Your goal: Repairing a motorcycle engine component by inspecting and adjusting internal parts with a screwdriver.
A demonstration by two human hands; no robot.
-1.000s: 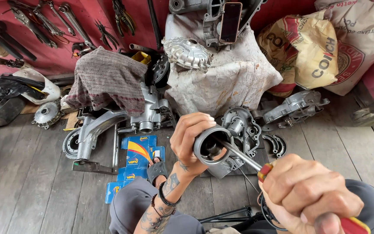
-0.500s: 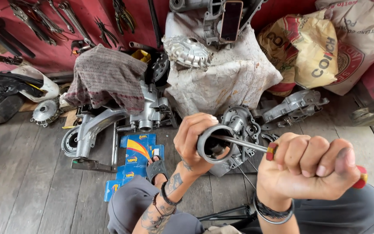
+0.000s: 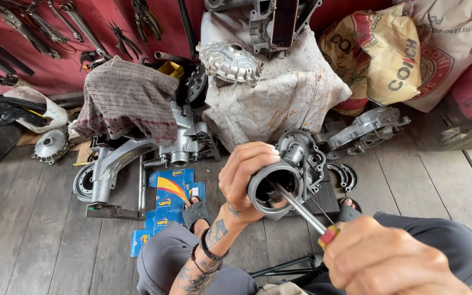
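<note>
My left hand (image 3: 242, 177) grips a short grey metal cylinder sleeve (image 3: 276, 188), its open bore facing me. Low at the right, my right hand (image 3: 389, 262) is closed around the red and yellow handle of a screwdriver (image 3: 301, 210). The steel shaft slants up and left, and its tip sits inside the bore of the cylinder sleeve. Just behind the sleeve lies a grey engine casing (image 3: 304, 155) on the wooden floor. My knees in grey trousers frame the bottom of the view.
Blue and yellow cardboard boxes (image 3: 167, 199) lie on the planks at the left of my knee. A striped rag (image 3: 124, 98) covers engine parts (image 3: 184, 142). Hand tools (image 3: 55, 24) hang on the red wall. Cement sacks (image 3: 389, 54) and a cloth-covered heap (image 3: 271, 95) stand behind.
My right hand has dropped lower and nearer to me with the screwdriver, the shaft now slanting up into the bore. My left hand still holds the sleeve, turned slightly.
</note>
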